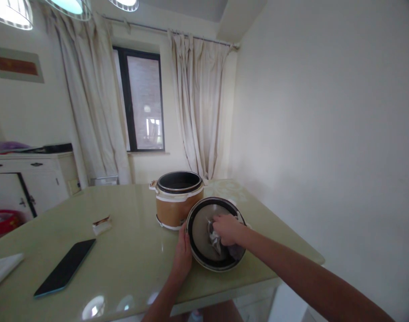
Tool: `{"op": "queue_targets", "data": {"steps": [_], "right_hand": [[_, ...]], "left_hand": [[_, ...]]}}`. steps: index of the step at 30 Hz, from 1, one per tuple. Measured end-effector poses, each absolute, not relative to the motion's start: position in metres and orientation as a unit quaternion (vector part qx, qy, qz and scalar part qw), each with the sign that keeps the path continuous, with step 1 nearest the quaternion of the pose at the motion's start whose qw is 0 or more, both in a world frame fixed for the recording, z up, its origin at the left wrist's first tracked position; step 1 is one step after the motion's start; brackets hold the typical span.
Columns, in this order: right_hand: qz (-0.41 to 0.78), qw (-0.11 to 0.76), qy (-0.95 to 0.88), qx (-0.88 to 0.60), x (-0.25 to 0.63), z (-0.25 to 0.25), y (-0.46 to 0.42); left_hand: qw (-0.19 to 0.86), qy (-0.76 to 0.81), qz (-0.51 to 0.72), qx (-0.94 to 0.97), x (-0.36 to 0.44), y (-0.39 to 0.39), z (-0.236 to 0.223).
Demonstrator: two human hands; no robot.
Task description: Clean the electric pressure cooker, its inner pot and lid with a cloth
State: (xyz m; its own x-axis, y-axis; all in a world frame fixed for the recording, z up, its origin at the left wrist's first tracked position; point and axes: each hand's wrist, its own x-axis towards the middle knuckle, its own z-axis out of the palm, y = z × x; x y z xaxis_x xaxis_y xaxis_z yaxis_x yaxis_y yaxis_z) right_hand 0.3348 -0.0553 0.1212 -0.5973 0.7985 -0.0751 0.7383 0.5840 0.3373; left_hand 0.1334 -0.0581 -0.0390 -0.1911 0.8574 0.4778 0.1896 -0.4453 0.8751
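Observation:
A round cooker lid (pixel 200 223) with a black rim stands tilted on the table, its metal underside facing me. My left hand (pixel 183 255) grips the lid's left edge, fingers wrapped on the rim. My right hand (pixel 227 229) is closed on a grey cloth (pixel 216 241) and presses it against the lid's inner face. Just behind the lid stands the open cooker body (pixel 177 199), orange-brown with a white rim and a dark inner pot.
The pale green glass-topped table (pixel 130 259) holds a dark phone (pixel 66 267), a small wrapped packet (pixel 102 224) and a white cloth (pixel 1 268) at the left edge. A white wall is close on the right. A white cabinet (pixel 30 179) stands at the back left.

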Motion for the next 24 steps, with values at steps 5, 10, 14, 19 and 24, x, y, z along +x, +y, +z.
{"op": "queue_targets", "data": {"steps": [5, 10, 14, 19, 24], "right_hand": [[0.182, 0.035, 0.835, 0.519, 0.328, 0.133, -0.034], [0.141, -0.108, 0.813, 0.554, 0.320, 0.126, -0.024], [0.074, -0.183, 0.841, 0.503, 0.309, 0.115, -0.032], [0.034, -0.261, 0.844, 0.468, 0.280, 0.103, -0.044], [-0.074, -0.260, 0.890, 0.368, 0.270, 0.087, -0.049]], "left_hand": [[0.273, 0.446, 0.616, 0.588, 0.133, -0.062, -0.036], [0.270, 0.454, 0.624, 0.576, 0.132, -0.062, -0.037], [0.274, 0.455, 0.624, 0.573, 0.132, -0.060, -0.040], [0.292, 0.462, 0.622, 0.561, 0.129, -0.056, -0.047], [0.314, 0.431, 0.640, 0.554, 0.125, -0.054, -0.043]]}}
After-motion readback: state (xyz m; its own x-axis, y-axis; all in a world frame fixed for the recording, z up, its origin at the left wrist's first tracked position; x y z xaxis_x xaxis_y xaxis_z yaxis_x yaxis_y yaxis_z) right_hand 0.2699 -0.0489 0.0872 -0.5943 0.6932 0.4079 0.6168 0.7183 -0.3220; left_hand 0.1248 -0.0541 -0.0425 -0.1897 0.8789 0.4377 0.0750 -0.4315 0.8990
